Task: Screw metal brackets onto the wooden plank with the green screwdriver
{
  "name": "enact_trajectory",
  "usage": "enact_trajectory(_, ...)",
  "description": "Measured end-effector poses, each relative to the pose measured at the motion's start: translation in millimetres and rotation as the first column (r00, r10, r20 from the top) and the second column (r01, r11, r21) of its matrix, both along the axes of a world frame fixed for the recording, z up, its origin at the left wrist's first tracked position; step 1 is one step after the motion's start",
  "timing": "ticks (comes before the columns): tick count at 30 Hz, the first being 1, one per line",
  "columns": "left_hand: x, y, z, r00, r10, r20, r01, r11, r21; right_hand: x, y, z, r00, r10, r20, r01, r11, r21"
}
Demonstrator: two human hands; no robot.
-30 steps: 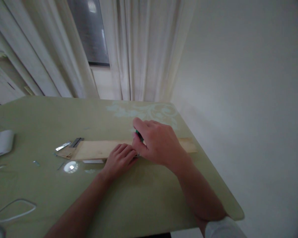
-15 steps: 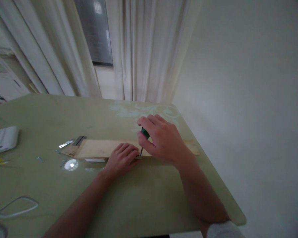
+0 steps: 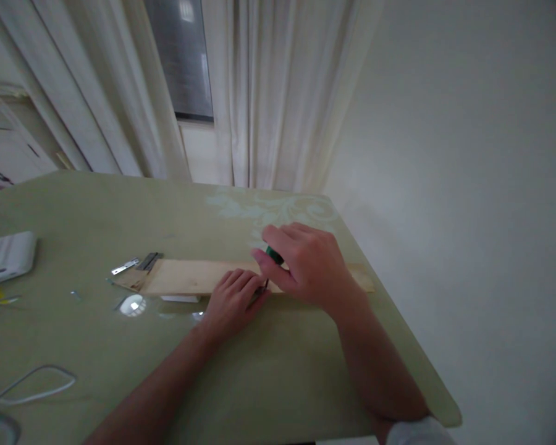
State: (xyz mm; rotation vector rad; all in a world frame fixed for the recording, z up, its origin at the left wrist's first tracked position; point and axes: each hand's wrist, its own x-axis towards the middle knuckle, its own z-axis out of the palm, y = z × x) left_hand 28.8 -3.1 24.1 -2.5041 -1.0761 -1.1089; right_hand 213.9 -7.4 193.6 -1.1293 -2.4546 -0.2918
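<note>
A long pale wooden board [image 3: 185, 276] lies across the green table [image 3: 97, 210]. My right hand [image 3: 306, 266] is closed round a green-handled screwdriver [image 3: 273, 254], held upright with its tip at the board's near edge. My left hand [image 3: 231, 301] rests on the board beside the tip, fingers curled and pressed together at that spot; what is under them is hidden. Metal hinges [image 3: 136, 264] lie at the board's left end.
A white box [image 3: 7, 255] sits at the far left, with a white cable [image 3: 32, 383] looping near the front left. Small metal bits [image 3: 75, 295] are scattered left of the board. The table's right edge is close to my right arm; curtains hang behind.
My right hand has turned a little on the screwdriver handle and shifted slightly right. The left hand stays at the board's edge. The view drifted slightly.
</note>
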Motion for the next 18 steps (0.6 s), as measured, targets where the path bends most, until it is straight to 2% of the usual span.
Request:
enact_trajectory(2,5.3,-2.5,0.2,1.0,0.018,0.024,-0.017,0.999,-0.048,2.0,0.8,1.5,0.993,-0.116,0.009,0.116,0.993,-0.027)
enact_trajectory(3,7.7,-3.3,0.0,0.999,0.034,0.039,-0.031,0.997,-0.067,3.4,1.5,1.9,0.993,-0.118,0.008,0.118,0.992,-0.042)
enact_trajectory(7,13.3,-4.4,-1.8,0.992,0.094,0.08,-0.088,0.993,-0.08,8.0,2.7,1.3,0.991,0.133,-0.034,-0.134,0.99,-0.048)
enact_trajectory(9,13.8,-4.3,-2.2,0.991,0.105,0.087,-0.099,0.992,-0.08,8.5,1.6,1.1,0.98,0.196,-0.038,-0.197,0.98,-0.036)
enact_trajectory(11,13.7,-4.3,-2.3,0.989,0.112,0.093,-0.103,0.99,-0.097,8.1,0.2,1.7,0.989,0.147,-0.018,-0.147,0.988,-0.038)
enact_trajectory(15,13.3,-3.9,-2.4,0.989,0.107,0.104,-0.091,0.984,-0.151,8.5,0.0,4.1,0.995,-0.101,0.018,0.101,0.994,-0.046)
enact_trajectory(16,13.1,-3.7,-2.7,0.988,0.104,0.11,-0.086,0.984,-0.159,9.0,0.4,4.3,0.993,-0.119,0.02,0.12,0.991,-0.054)
enact_trajectory(18,12.9,-3.1,-3.6,0.987,0.098,0.127,-0.078,0.985,-0.157,9.8,0.8,4.2,0.997,-0.073,0.009,0.073,0.995,-0.074)
